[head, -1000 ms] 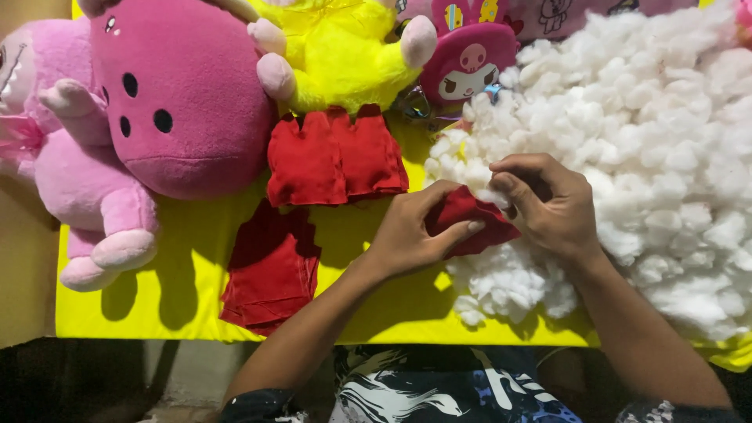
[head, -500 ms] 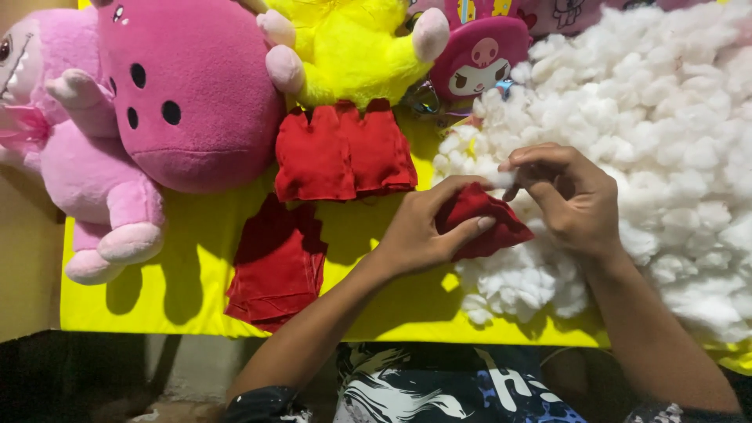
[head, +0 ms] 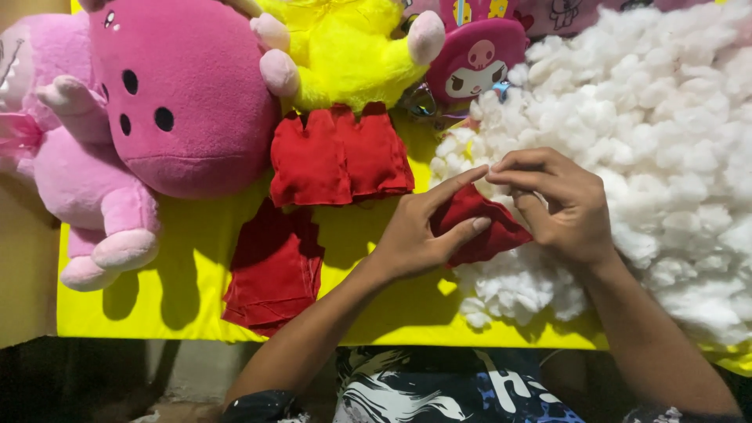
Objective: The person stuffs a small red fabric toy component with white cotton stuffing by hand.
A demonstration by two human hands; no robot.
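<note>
My left hand [head: 419,231] grips a small red fabric piece [head: 478,227], thumb on top and fingers under it. My right hand [head: 556,204] pinches the same piece from the right, fingers curled into its opening. Both hands hover over the near edge of a big heap of white stuffing [head: 650,157]. Two more red fabric pieces lie to the left on the yellow cloth [head: 188,313]: one [head: 341,155] below the yellow plush, another [head: 274,270] nearer me.
A large pink plush [head: 184,102] and a paler pink plush [head: 70,180] lie at the left. A yellow plush [head: 345,47] and a small pink character plush [head: 478,59] sit at the back. The cloth's front edge runs just before my lap.
My hands stayed on the red piece with only slight finger shifts. The view moved a little, so everything sits slightly further right.
</note>
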